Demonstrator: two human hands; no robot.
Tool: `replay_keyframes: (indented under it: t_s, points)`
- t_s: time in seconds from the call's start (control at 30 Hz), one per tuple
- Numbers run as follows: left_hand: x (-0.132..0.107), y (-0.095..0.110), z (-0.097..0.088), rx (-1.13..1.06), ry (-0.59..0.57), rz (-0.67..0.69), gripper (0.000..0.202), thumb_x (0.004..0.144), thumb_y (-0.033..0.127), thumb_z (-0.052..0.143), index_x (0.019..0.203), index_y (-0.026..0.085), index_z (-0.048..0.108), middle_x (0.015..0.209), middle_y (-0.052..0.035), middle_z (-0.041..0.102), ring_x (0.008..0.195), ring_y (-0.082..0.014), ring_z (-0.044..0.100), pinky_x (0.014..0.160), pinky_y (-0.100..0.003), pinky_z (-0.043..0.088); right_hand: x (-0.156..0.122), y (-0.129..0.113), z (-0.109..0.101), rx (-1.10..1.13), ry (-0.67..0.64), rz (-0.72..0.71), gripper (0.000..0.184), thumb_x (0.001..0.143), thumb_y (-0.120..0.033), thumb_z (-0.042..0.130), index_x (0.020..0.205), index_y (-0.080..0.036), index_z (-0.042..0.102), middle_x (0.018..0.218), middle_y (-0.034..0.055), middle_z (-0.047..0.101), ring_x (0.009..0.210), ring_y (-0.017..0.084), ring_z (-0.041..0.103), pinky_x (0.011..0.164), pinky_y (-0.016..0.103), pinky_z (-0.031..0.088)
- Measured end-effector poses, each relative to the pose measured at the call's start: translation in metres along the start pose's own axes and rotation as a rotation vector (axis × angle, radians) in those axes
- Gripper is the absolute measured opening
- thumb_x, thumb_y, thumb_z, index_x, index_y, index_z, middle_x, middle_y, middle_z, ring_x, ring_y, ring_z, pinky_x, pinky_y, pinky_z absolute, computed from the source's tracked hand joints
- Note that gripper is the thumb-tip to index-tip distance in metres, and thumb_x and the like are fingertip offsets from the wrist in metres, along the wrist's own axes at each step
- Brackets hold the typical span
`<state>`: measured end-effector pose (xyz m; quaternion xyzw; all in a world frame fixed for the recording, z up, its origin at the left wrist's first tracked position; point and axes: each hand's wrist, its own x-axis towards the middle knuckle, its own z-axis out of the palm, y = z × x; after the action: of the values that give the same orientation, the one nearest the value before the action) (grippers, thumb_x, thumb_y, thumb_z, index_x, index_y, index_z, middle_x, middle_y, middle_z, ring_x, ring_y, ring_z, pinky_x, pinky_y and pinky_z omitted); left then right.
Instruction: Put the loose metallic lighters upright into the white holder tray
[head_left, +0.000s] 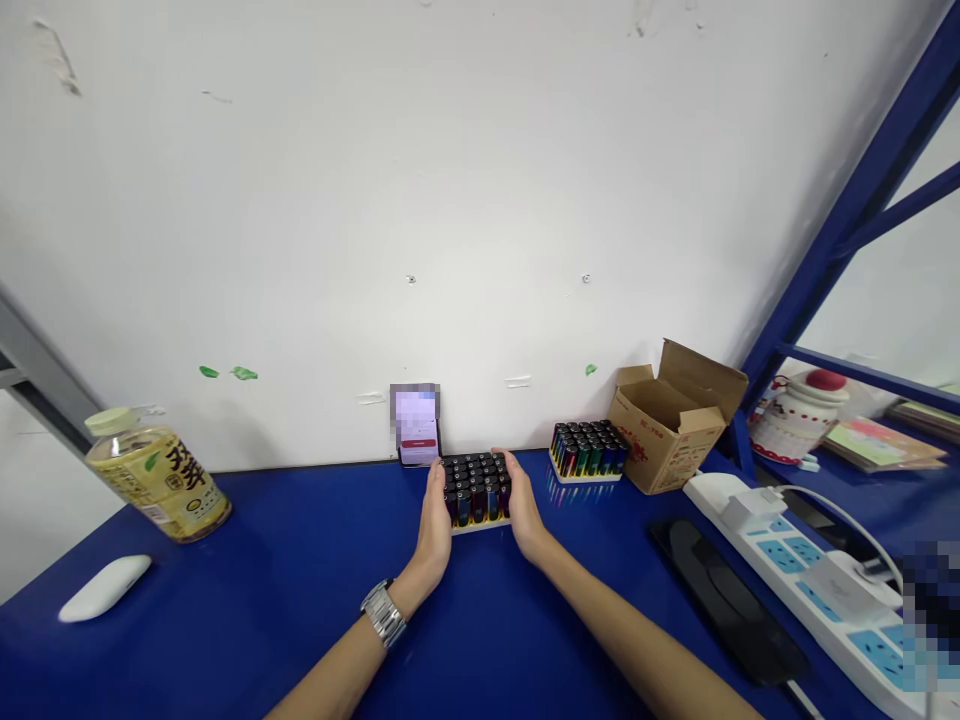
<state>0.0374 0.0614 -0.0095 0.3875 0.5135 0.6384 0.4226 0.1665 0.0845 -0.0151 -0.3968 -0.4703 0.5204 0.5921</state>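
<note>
Two hands point(434, 522) point(528, 515) clamped on battery block point(478, 492); glossy blue desk point(300, 560) (scuffed white wall point(487, 180) behind).

The batteries point(478, 503) at the centre of the frame have a glossy, metallic coating. The blue tabletop point(300, 590), lower in the frame, is smooth and shiny. At right, the box point(646, 430) is of matt cardboard (brown, like plain paper). The wristwatch point(385, 613), lower centre, looks like polished metal.
</note>
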Motion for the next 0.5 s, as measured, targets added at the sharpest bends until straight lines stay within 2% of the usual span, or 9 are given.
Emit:
replay_keyframes:
  t_s: [0.1, 0.17, 0.27, 0.37, 0.5]
  points:
    - [-0.002, 0.006, 0.009, -0.118, 0.0, -0.124, 0.045, 0.094, 0.042, 0.031, 0.125, 0.018, 0.054, 0.137, -0.0063, 0.054, 0.13, -0.0208, 0.045, 0.113, -0.039, 0.03, -0.006, 0.0, 0.007, 0.053, 0.043, -0.014, 0.05, 0.083, -0.055, 0.044, 0.115, -0.021, 0.061, 0.118, 0.0042, 0.065, 0.115, 0.023, 0.055, 0.099, 0.034, 0.04]
    - [-0.004, 0.008, 0.012, -0.163, -0.002, -0.156, 0.044, 0.093, 0.042, 0.034, 0.124, 0.019, 0.055, 0.134, -0.0057, 0.057, 0.128, -0.0208, 0.048, 0.111, -0.039, 0.032, -0.005, 0.0, 0.005, 0.046, 0.074, 0.019, 0.049, 0.082, -0.053, 0.045, 0.115, -0.02, 0.061, 0.118, 0.0053, 0.065, 0.115, 0.023, 0.055, 0.099, 0.034, 0.039]
    - [-0.006, 0.007, 0.015, -0.186, -0.016, -0.146, 0.041, 0.091, 0.041, 0.04, 0.121, 0.02, 0.057, 0.129, -0.0045, 0.061, 0.125, -0.0206, 0.05, 0.111, -0.038, 0.032, -0.002, 0.002, -0.001, 0.006, 0.156, 0.057, 0.049, 0.083, -0.052, 0.042, 0.113, -0.019, 0.062, 0.115, 0.0062, 0.066, 0.112, 0.025, 0.055, 0.096, 0.037, 0.042]
    - [-0.005, 0.005, 0.019, -0.191, -0.052, -0.136, 0.043, 0.09, 0.047, 0.041, 0.115, 0.018, 0.061, 0.124, -0.0054, 0.064, 0.121, -0.0221, 0.054, 0.109, -0.039, 0.035, -0.002, 0.002, -0.004, -0.057, 0.14, -0.019, 0.047, 0.084, -0.049, 0.043, 0.114, -0.02, 0.063, 0.109, 0.0054, 0.068, 0.108, 0.025, 0.057, 0.093, 0.035, 0.043]
    - [-0.005, 0.006, 0.024, -0.137, -0.107, -0.116, 0.046, 0.09, 0.048, 0.038, 0.115, 0.017, 0.061, 0.123, -0.0063, 0.064, 0.118, -0.022, 0.055, 0.105, -0.038, 0.038, -0.005, -0.004, -0.009, -0.18, 0.15, -0.043, 0.047, 0.087, -0.047, 0.037, 0.115, -0.02, 0.063, 0.106, 0.0051, 0.069, 0.107, 0.025, 0.057, 0.093, 0.035, 0.042]
